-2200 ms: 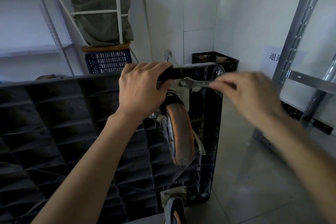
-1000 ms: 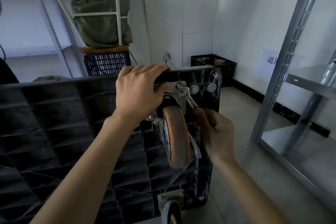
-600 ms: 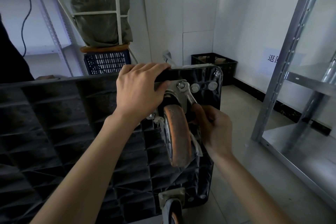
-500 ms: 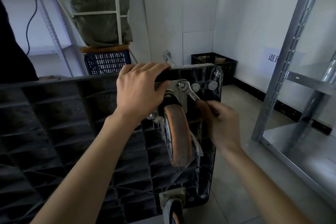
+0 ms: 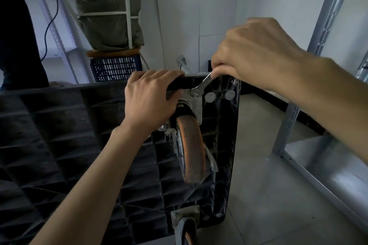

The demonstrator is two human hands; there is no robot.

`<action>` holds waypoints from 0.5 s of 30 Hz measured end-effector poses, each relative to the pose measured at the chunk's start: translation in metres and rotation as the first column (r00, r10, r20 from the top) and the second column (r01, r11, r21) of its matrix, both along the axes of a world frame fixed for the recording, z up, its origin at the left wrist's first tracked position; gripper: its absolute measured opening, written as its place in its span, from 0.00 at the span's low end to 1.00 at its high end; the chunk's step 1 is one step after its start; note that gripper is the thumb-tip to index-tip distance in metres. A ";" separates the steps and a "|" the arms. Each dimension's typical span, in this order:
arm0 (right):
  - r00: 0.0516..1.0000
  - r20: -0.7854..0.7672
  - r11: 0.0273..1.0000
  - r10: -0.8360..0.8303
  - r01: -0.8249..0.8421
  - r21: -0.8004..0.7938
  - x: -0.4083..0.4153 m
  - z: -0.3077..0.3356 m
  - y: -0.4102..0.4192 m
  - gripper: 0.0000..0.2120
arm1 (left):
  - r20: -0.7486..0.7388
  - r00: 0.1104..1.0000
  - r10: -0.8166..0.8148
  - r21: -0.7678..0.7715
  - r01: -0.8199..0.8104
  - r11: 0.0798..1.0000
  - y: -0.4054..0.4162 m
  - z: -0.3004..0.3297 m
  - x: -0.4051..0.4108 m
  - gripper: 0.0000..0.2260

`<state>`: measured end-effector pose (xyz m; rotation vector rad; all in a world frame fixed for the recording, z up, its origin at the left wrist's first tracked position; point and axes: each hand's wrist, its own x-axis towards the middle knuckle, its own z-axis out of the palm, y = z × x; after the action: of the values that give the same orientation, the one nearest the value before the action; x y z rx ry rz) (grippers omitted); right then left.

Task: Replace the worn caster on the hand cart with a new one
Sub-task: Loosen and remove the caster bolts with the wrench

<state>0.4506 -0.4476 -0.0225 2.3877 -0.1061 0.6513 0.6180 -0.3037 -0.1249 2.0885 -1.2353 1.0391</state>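
The hand cart (image 5: 59,135) stands on its side on the floor, ribbed underside facing the camera. The worn caster (image 5: 191,145) sits bolted near its top right corner. The left hand (image 5: 151,99) grips the cart's top edge. The right hand (image 5: 256,53) pinches a wrench (image 5: 202,85), its head set on the caster plate's bolt (image 5: 195,93).
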 end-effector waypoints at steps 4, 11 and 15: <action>1.000 -0.008 0.998 -0.010 0.010 0.056 -0.006 -0.001 -0.006 0.17 | 0.006 1.000 0.002 0.007 -0.002 1.000 0.000 0.000 0.001 0.18; 0.941 0.339 0.837 0.020 -0.201 0.509 -0.035 -0.076 -0.033 0.18 | 0.013 1.000 -0.001 0.004 0.001 1.000 0.000 -0.001 0.001 0.17; 0.817 0.562 0.380 -0.131 -0.482 0.790 -0.024 -0.126 -0.021 0.07 | 0.013 1.000 -0.002 0.002 0.002 1.000 0.000 -0.001 0.001 0.17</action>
<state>0.4269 -0.4688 -0.1484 3.1904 -0.6063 1.7982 0.6189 -0.3042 -0.1259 2.0849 -1.2446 1.0525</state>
